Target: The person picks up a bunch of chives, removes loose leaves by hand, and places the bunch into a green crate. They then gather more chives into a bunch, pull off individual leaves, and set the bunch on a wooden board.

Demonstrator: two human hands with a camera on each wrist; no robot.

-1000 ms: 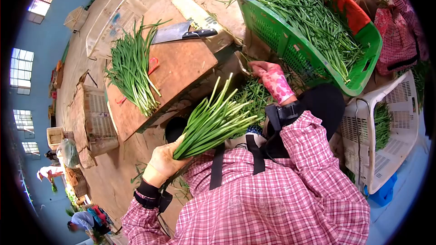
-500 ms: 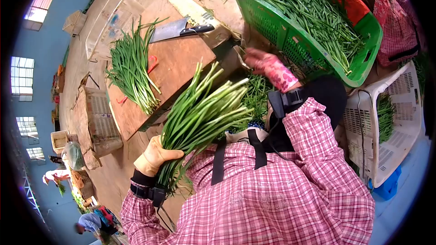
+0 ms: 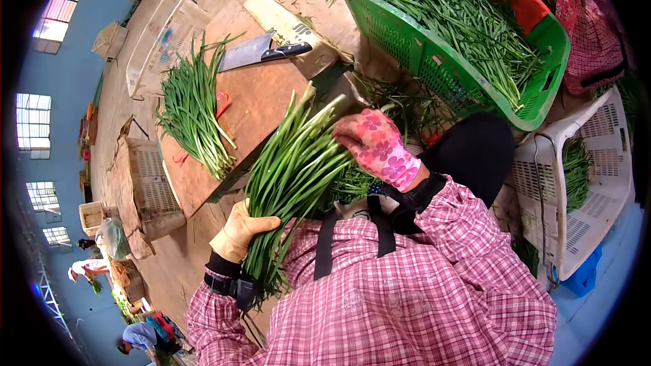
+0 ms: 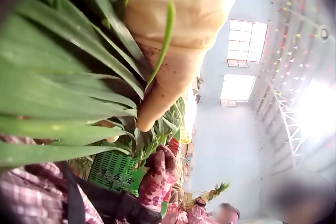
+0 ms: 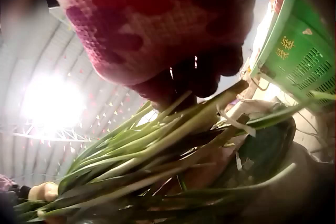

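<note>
My left hand [image 3: 239, 232], in a cream glove, grips a large bunch of garlic chives [image 3: 288, 176] around its leafy part, thumb across the top. The pale stalk ends point up and to the right. At those ends is my right hand [image 3: 380, 148], in a pink floral glove, its curled fingers pinching at the stalks. From close by, the right wrist view shows its darkened fingers [image 5: 205, 79] right over the pale stalks [image 5: 157, 145]. In the left wrist view, leaves [image 4: 63, 108] fan out beside the left hand [image 4: 168, 50].
On a wooden board [image 3: 254, 98] lie a tied chive bundle [image 3: 193, 118] and a cleaver [image 3: 245, 53]. A green crate [image 3: 407, 41] of loose chives stands at upper right, a white crate [image 3: 576, 230] below it. Another person's checked sleeve [image 3: 586, 41] shows at far right.
The left hand has tilted the bunch more upright, its leaves now hanging beside the wrist. My right hand went away toward the board's corner, then came back left to the stalk ends.
</note>
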